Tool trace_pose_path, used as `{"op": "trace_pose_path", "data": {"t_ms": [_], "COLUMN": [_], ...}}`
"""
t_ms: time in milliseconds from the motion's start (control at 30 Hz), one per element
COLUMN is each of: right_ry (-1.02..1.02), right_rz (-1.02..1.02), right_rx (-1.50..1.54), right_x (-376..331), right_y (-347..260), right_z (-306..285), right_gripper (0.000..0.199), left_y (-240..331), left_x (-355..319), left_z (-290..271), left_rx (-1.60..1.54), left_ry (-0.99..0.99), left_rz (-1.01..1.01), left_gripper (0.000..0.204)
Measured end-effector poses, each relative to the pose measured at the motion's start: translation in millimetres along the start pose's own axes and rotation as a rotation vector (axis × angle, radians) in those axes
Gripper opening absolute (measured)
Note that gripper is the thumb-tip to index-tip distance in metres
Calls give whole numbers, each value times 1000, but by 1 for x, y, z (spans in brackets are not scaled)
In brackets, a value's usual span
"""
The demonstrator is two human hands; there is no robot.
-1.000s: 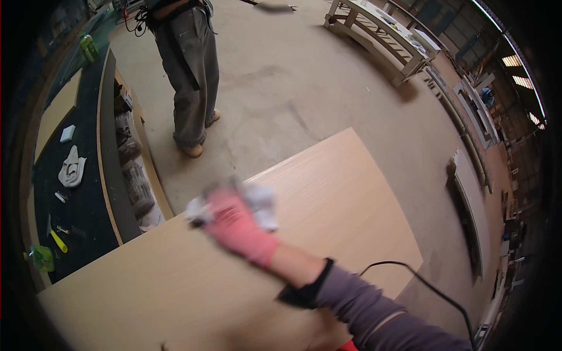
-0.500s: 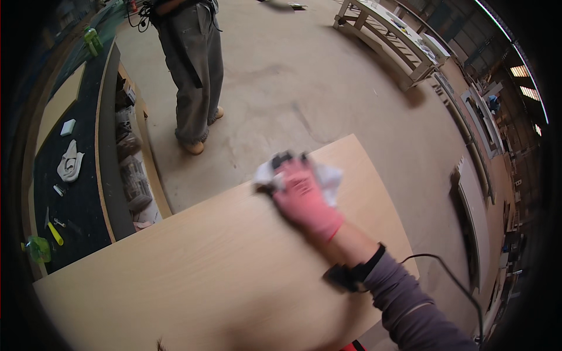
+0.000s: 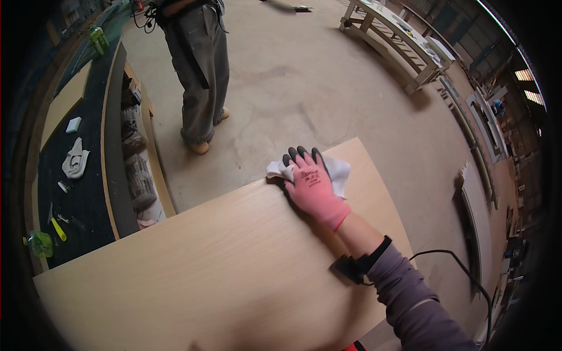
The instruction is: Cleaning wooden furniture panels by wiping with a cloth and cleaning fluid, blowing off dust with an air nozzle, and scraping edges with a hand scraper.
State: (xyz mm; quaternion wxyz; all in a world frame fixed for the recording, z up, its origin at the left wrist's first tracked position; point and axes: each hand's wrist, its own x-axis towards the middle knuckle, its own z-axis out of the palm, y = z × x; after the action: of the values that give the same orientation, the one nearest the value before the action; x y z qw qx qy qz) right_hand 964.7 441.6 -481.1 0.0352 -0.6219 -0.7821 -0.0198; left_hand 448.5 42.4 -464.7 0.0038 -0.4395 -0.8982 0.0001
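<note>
My right hand (image 3: pixel 316 190), in a pink glove with dark fingertips, lies on a white cloth (image 3: pixel 339 175) at the far edge of a pale wooden panel (image 3: pixel 193 263). Its fingers reach toward and over that edge, with the cloth bunched by the thumb and spreading out to the right of the palm. The cloth is pressed between hand and panel. A black strap with a small dark device (image 3: pixel 349 269) circles my right wrist, and a cable runs off to the right. My left hand is out of the picture.
At the left, a dark-topped bench (image 3: pixel 76 205) carries a crumpled cloth (image 3: pixel 76 161), a white block (image 3: pixel 73 125), a yellow-handled tool (image 3: pixel 58 229) and green bottles (image 3: pixel 42 244). Another person (image 3: pixel 199 70) stands beyond the panel. A slatted worktable (image 3: pixel 404 41) stands far right.
My right hand and the cloth have slid a little to the right along the panel's far edge. The hand, blurred before, now shows clearly. The whole view has shifted slightly.
</note>
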Motion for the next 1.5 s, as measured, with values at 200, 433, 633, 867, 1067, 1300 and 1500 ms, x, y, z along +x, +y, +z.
{"op": "trace_pose_path", "data": {"t_ms": [200,433,633,867,1067,1300,1500], "right_ry": [97,89,213,173,133,7,-194], "right_rz": [-137,-359,-57,302,-197,-578,-691], "right_rx": [384,594,235,-60,323,920,416], "right_x": [13,22,0,-16,-8,20,23], "right_y": [-164,-249,-35,105,-91,-328,-401], "right_z": [38,32,19,20,5,52,23], "right_gripper": [45,34,43,53,59,61,63], "left_y": [-2,4,-76,-63,-71,-60,-74], "left_x": [1,2,-6,7,5,9,4], "left_z": [-2,5,34,59,39,48,54], "left_rx": [-49,78,-295,-795,83,-17,-208], "left_ry": [-18,110,166,210,227,213,179], "left_rz": [-91,-18,-11,105,40,26,26], "left_gripper": [48,39,46,47,46,46,45]}}
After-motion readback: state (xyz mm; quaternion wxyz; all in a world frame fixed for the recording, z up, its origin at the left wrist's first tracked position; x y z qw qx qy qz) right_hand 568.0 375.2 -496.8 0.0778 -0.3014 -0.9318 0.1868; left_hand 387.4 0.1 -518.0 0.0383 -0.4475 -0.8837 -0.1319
